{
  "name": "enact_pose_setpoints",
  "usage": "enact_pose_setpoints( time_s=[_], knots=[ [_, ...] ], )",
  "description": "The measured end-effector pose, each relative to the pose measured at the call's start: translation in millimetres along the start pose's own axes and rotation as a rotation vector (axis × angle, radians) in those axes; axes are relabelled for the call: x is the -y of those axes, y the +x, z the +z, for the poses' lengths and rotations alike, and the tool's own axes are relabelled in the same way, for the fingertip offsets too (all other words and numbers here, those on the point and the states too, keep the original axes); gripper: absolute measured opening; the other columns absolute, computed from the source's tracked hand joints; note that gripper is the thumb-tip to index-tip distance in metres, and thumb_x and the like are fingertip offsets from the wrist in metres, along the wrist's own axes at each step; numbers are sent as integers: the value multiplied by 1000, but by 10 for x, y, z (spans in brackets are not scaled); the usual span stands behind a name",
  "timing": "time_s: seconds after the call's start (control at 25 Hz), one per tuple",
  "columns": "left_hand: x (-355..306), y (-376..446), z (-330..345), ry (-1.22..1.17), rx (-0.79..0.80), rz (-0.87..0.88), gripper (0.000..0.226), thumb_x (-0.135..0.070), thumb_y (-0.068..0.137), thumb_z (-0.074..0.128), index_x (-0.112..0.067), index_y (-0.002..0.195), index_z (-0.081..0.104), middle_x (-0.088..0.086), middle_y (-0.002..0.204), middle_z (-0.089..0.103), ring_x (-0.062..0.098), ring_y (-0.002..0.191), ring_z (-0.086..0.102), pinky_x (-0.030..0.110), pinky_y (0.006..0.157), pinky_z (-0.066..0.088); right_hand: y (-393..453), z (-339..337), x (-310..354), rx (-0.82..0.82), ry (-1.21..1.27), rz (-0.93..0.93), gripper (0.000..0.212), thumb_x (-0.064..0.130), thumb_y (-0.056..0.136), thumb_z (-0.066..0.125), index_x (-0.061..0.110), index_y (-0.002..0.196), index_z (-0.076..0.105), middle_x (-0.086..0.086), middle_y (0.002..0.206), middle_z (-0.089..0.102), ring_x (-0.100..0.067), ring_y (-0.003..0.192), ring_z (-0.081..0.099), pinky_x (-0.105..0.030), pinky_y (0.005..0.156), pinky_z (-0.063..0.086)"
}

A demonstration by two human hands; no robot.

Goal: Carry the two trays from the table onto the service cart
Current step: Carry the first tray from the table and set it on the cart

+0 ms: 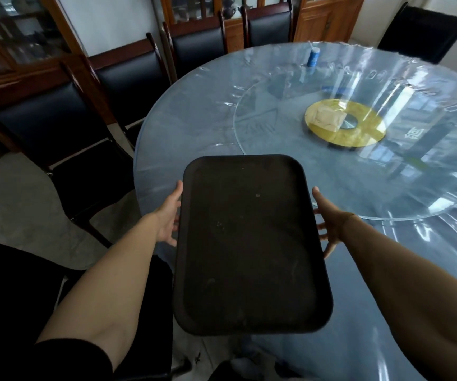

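Item: dark tray (252, 243), rectangular, rounded corners, low raised rim, nothing on it.
Position: held over the near edge of the round table (249, 86), long axis running away from the person; the near end juts out past the table edge toward the body. Whether the far end touches the tabletop cannot be told.
Count: one tray in view; a second tray, if stacked beneath, cannot be told apart.
Left hand (168, 215): at the left long rim, thumb up along the edge, fingers curled under; it appears to grip the tray.
Right hand (329, 221): at the right long rim, thumb up, fingers spread and partly loose below the edge; contact looks likely, firmness cannot be told.
Handling, judged: stiff, flat, probably light; textured face looks non-slip; not fragile. Best taken at the two long rims near the middle, to keep it level.
Destination: service cart, not in view.
Table surface: clear plastic cover, glossy, probably slick.
On table: glass turntable (249, 138) with a gold centre disc (370, 136) bearing a pale packet (326, 119); blue can (314, 56) at the far side, well apart from the tray.
Surroundings: black chairs (65, 144) close along the left edge; wooden cabinets (15, 45) behind.
Obstruction, judged: the chairs narrow any turn to the left; nothing lies on the tray's own path off the table.
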State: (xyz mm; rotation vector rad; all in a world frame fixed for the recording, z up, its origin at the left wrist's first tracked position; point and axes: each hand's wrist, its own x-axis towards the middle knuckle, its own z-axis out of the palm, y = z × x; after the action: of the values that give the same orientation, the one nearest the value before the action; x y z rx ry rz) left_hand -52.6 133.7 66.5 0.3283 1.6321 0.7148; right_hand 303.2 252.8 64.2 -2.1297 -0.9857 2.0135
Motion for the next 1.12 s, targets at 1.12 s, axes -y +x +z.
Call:
enact_pose_setpoints(
  time_s=[1.12],
  knots=[
    [224, -1703, 4362, 641, 604, 264, 88, -97, 66, 28, -40, 125, 59, 5, 113, 62, 24, 101, 58, 45, 76, 49, -2635, -2995, -3747, -553, 688, -160, 81, 92, 71, 29, 35, 120, 58, -16, 116, 60, -37, 111, 56, -66, 90, 41]
  ],
)
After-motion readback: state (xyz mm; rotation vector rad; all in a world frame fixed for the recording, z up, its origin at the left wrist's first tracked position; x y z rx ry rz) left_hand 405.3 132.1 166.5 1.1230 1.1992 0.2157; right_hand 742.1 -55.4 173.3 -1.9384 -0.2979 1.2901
